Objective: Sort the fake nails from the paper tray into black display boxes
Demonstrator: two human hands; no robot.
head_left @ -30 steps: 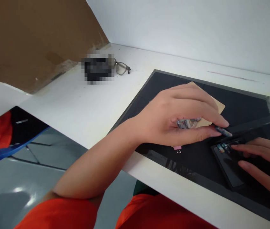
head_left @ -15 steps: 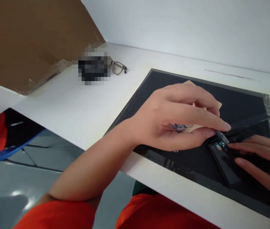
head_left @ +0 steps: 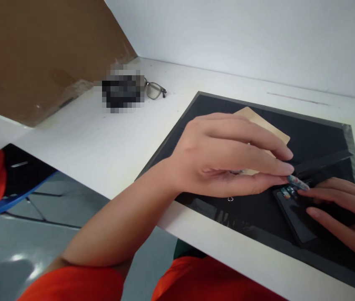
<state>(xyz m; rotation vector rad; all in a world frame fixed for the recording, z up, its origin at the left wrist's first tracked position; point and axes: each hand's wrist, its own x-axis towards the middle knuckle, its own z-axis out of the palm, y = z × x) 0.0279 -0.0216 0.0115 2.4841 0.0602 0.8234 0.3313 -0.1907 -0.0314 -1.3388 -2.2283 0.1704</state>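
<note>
My left hand point(head_left: 224, 154) pinches a small slim patterned piece point(head_left: 298, 182), blue-grey with reddish specks, between thumb and index finger. Its exact kind I cannot make out. The tip of my right index finger touches or nearly touches the other end of the piece. My right hand point(head_left: 348, 209) has its thumb and index finger apart, over the right side of a black flat case point(head_left: 299, 219). Small colourful bits point(head_left: 285, 192) lie at the far end of the case, just below the piece. A beige card point(head_left: 266, 125) is partly hidden behind my left hand.
A black mat point(head_left: 318, 133) lies on the white table point(head_left: 80, 138), with a small heart-shaped metal ring point(head_left: 230, 199) near its front. Glasses point(head_left: 154, 90) and a blurred-out dark object point(head_left: 123, 92) stand farther left. Brown board point(head_left: 48, 54) borders the left side.
My left hand has lowered its fingertips slightly and drawn a little left. The patterned piece now lies flatter between the hands, and more of the beige card shows.
</note>
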